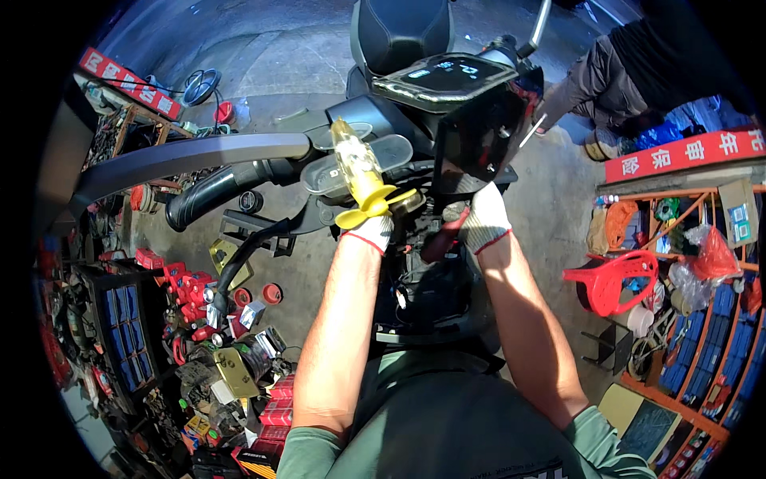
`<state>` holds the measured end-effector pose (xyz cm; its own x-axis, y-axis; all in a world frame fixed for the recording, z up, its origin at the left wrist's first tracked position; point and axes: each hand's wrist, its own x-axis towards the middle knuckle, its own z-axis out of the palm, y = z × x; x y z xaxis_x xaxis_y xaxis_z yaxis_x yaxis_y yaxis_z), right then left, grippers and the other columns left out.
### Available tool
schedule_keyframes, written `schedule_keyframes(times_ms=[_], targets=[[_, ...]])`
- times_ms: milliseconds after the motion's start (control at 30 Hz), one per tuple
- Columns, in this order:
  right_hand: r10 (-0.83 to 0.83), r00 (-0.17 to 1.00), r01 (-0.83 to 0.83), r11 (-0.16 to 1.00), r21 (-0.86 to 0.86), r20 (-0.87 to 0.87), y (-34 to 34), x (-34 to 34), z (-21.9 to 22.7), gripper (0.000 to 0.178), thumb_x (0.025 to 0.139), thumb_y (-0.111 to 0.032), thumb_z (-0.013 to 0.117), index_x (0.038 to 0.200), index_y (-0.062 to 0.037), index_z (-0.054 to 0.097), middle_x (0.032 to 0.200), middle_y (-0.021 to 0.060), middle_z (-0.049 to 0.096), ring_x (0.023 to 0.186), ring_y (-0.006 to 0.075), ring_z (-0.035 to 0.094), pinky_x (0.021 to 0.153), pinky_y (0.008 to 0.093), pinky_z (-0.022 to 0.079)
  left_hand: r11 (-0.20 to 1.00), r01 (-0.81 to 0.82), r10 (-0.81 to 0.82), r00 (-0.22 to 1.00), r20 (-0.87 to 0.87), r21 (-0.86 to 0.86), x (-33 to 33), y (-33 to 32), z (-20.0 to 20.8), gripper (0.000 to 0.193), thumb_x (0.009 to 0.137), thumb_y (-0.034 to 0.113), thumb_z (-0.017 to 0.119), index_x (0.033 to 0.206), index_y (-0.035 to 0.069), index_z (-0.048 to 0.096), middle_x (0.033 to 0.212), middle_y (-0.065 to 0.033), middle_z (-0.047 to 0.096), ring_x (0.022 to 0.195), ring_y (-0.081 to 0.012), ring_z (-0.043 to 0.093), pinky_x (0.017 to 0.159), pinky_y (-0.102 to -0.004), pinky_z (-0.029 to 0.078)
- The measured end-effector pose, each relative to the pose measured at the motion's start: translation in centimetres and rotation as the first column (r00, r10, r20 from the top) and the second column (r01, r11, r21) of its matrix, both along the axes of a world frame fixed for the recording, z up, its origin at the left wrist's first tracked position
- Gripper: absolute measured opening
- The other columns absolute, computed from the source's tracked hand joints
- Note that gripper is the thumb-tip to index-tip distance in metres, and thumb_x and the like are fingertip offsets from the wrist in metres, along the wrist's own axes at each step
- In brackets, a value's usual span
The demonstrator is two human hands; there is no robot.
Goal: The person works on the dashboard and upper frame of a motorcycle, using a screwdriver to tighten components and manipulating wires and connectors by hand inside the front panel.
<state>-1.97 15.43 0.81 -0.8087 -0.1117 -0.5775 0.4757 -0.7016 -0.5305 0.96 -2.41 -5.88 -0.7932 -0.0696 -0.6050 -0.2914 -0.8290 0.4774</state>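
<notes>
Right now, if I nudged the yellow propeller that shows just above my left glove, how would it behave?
The yellow propeller might spin, since its blades fan out from a central hub. Those blades look like smooth moulded plastic, so probably light and stiff. The pointed, partly clear body seems hard rather than floppy; its mounting isn't clear.
</notes>
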Motion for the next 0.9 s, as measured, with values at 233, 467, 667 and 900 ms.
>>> schedule_keyframes(times_ms=[233, 467, 667, 900], targets=[[0.018, 0.996, -0.011, 0.997, -0.082, 0.093, -1.5, 1.6, 1.4, 0.028, 0.093, -0.037, 0.047, 0.078, -0.0144, 0.055, 0.060, -0.0007, 0.050, 0.043, 0.0146, 0.044, 0.037, 0.0270, 0.036, 0.989, 0.077, -0.073, 0.997, -0.035, 0.126, 0.2, -0.4, 6.1, 0.035, 0.097, 0.020, 0.030, 0.116, 0.001, 0.052, 0.105, -0.0175, 0.061, 0.086, -0.0345, 0.064, 0.073, -0.0447, 0.058], [-0.084, 0.975, 0.118, 0.980, -0.158, 0.204, -0.2, 4.7, 3.4, 0.033, 0.090, -0.041, 0.057, 0.082, -0.0110, 0.048, 0.063, -0.0010, 0.043, 0.047, 0.0133, 0.042, 0.043, 0.0276, 0.035, 0.994, -0.047, 0.061, 0.989, -0.137, 0.104, -0.7, 2.8, 9.1, 0.036, 0.093, 0.019, 0.043, 0.121, -0.002, 0.051, 0.122, -0.0167, 0.057, 0.113, -0.0324, 0.054, 0.095, -0.0469, 0.047], [-0.179, 0.964, 0.261, 0.791, -0.553, 0.199, 1.3, 12.7, 3.5, 0.024, 0.091, -0.024, 0.054, 0.104, -0.0043, 0.060, 0.068, -0.0024, 0.046, 0.053, 0.0099, 0.043, 0.046, 0.0244, 0.035, 0.995, 0.082, -0.084, 0.996, -0.032, -0.050, -0.4, 2.6, 8.6, 0.037, 0.091, 0.025, 0.051, 0.117, 0.000, 0.057, 0.121, -0.0164, 0.058, 0.103, -0.0326, 0.059, 0.079, -0.0441, 0.057], [-0.096, 0.960, 0.251, 0.719, -0.648, 0.265, 1.0, 18.7, 2.2, 0.022, 0.093, -0.024, 0.051, 0.096, -0.0043, 0.058, 0.068, -0.0003, 0.052, 0.049, 0.0086, 0.048, 0.042, 0.0236, 0.038, 0.994, 0.110, -0.110, 0.994, 0.002, -0.028, 0.1, 2.1, 8.6, 0.047, 0.096, 0.027, 0.039, 0.132, -0.003, 0.043, 0.134, -0.0156, 0.049, 0.122, -0.0264, 0.048, 0.092, -0.0368, 0.052]])
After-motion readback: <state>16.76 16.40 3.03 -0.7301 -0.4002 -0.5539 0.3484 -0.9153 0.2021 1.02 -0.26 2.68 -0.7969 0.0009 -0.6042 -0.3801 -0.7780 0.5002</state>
